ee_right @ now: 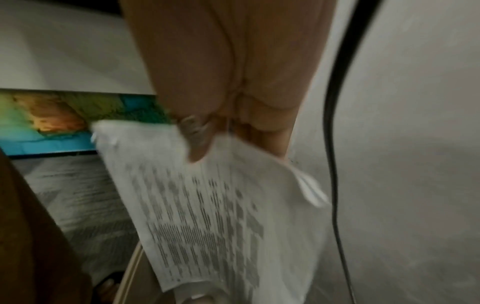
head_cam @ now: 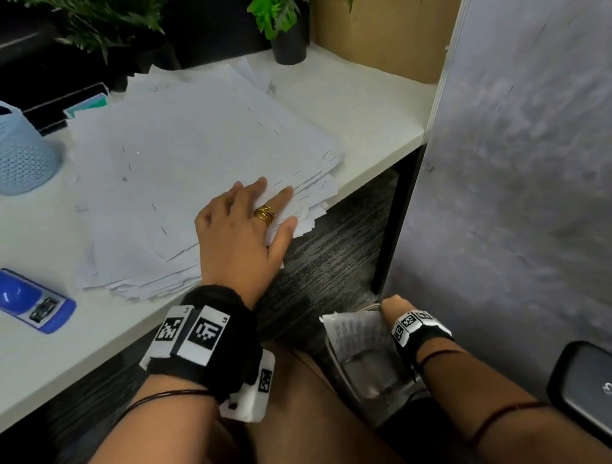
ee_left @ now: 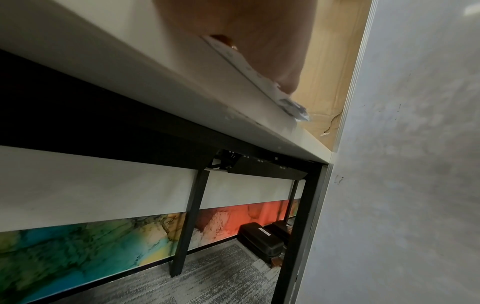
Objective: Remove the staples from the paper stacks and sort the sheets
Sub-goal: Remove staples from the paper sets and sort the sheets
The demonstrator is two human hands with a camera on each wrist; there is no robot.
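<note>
Sheets (ee_right: 221, 216) hang below right hand (ee_right: 233, 86) grip; left hand (head_cam: 245, 233) flat on stack (head_cam: 187, 157)

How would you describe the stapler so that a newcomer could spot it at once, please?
Start at the white desk and its big pile of papers. Left of the pile, near the front edge, lies the stapler: the only glossy blue-and-white thing there, unlike the pale mesh basket behind it.

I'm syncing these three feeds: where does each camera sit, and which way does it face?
Head: looks down at the desk; left hand flat on the paper pile, right hand low.
Left wrist: beneath the left hand, looks along the desk edge and under it.
Right wrist: looks down the right hand pinching printed sheets.
Shared: grey partition, carpet.
</note>
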